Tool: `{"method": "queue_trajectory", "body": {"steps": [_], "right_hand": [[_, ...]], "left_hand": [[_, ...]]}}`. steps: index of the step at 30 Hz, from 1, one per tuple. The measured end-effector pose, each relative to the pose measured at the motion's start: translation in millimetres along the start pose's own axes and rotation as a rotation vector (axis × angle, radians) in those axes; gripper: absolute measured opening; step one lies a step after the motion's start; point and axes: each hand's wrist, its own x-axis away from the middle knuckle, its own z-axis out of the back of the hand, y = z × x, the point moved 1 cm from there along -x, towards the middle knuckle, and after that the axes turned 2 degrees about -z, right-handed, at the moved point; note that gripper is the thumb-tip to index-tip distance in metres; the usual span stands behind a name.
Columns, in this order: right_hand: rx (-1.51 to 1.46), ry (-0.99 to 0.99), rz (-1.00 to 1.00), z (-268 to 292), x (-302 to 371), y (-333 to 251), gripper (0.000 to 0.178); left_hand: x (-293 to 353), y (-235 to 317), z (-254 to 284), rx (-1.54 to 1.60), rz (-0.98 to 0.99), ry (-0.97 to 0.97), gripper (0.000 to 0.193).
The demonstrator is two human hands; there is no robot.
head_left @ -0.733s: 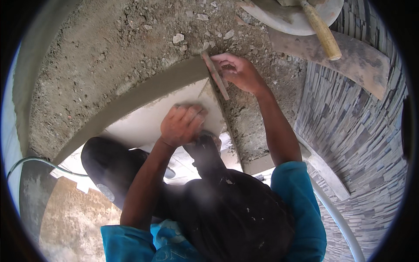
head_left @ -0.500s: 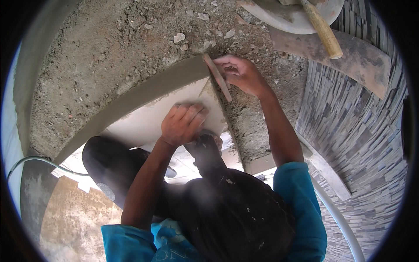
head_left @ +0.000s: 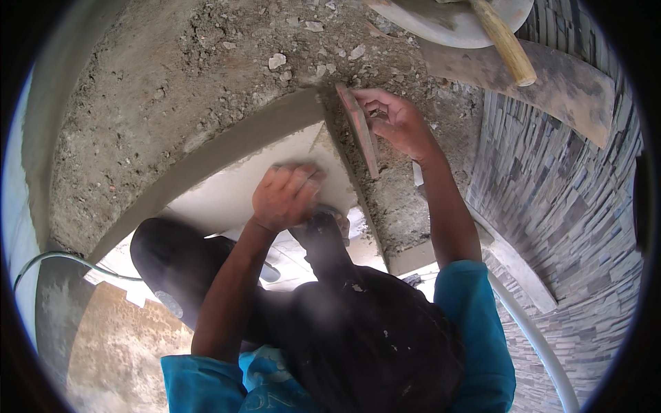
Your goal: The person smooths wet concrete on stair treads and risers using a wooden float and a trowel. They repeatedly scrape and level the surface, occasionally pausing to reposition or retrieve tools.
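L hand curled (can't tell grip), R hand half-closed w/ flat strip, shirt lettered.

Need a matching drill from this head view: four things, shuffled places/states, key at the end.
Things:
1. Left hand
2. Right hand
3. Wooden handle
4. Pale pipe

Places or states:
A. Juts over the rim of the round pale vessel, upper right
B. Fingers curled, over the pale slab
C. Curves down at the lower right, in front of the stone-strip wall
D. Fingers at the right side of the reddish flat strip

Pairs: 1-B, 2-D, 3-A, 4-C
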Motion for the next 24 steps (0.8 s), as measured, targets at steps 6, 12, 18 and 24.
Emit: {"method": "queue_trajectory", "body": {"steps": [6,12,18,24], "right_hand": [[0.179,0.023,0.012,-13,-49,4,0.054],[0.245,-0.047,-0.081,-19,-16,3,0.05],[0.126,-0.015,-0.106,-2,30,15,0.049],[0.135,0.039,0.045,-10,-47,15,0.054]], "left_hand": [[-3,0,0,0.004,-0.005,0.016,0.031],[-2,0,1,0.018,0.007,-0.015,0.03],[0,-1,-1,0.009,-0.001,-0.003,0.03],[-3,-1,0,0.002,-0.011,-0.019,0.031]]}}
